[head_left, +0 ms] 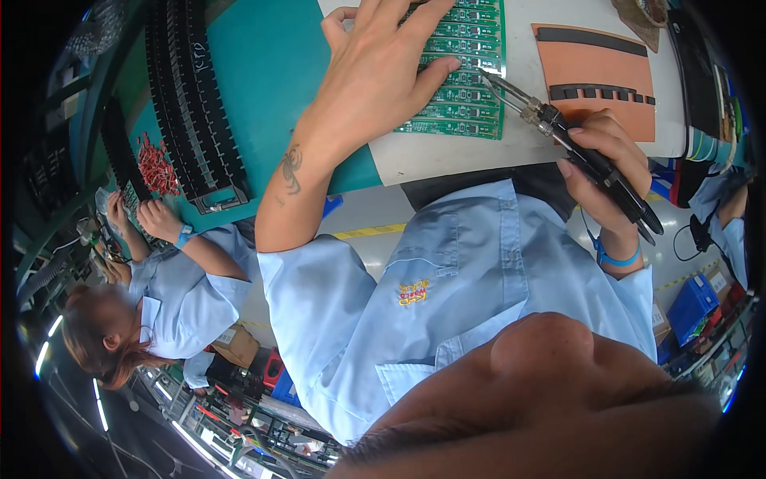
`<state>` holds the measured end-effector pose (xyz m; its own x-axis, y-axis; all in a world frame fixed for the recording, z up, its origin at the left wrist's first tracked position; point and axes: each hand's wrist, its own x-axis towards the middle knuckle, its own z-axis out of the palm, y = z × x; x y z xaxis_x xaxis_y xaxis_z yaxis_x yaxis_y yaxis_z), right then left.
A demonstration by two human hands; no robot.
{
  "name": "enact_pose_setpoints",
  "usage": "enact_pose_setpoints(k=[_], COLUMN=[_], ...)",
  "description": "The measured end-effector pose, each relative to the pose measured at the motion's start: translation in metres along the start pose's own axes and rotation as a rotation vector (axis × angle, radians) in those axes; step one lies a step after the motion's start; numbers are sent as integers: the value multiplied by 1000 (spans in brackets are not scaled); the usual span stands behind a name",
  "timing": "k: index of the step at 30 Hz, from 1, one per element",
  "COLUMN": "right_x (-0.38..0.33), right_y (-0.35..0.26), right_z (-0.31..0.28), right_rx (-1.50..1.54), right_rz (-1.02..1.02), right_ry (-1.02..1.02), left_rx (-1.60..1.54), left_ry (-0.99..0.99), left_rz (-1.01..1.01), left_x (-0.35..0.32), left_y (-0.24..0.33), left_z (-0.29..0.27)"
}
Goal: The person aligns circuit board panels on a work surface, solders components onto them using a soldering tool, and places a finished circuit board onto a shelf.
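white sheet [523, 150] laid over green mat [271, 60]; black tweezers [586, 158] clasped by right hand [614, 144]; left hand [377, 76] over boards [471, 113], grip unclear; co-worker [187, 291] seen left.

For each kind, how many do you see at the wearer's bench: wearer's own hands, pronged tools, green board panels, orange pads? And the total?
Own hands: 2 (left hand, right hand)
Pronged tool: 1
Green board panel: 1
Orange pad: 1
Total: 5

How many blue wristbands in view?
2. One blue wristband is on the wearer's right wrist, below the right hand; the other is on a wrist of the co-worker at picture left. Others may be hidden.
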<state>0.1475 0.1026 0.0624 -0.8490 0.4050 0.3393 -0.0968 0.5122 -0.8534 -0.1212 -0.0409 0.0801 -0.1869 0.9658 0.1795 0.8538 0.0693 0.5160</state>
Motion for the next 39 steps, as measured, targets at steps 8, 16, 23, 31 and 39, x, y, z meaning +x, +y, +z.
enact_pose_setpoints(k=[8, 16, 23, 31, 39], right_x=[1, 3, 2, 23, 5], right_y=[0, -2, -2, 33, 5], right_z=[3, 1, -5, -48, -24], right_rx=[-5, -20, -33, -369, -213], right_rz=[13, 10, -10, 258, 43], right_ry=[-2, -1, 44, 599, 348], left_rx=[-1, 0, 5, 6, 8], left_ry=[-6, -13, -18, -8, -18], left_rz=[-10, -11, -8, 0, -8], left_x=[-1, -1, -1, 1, -5], left_y=[-4, -5, -7, -6, -9], left_z=[2, 0, 0, -4, -7])
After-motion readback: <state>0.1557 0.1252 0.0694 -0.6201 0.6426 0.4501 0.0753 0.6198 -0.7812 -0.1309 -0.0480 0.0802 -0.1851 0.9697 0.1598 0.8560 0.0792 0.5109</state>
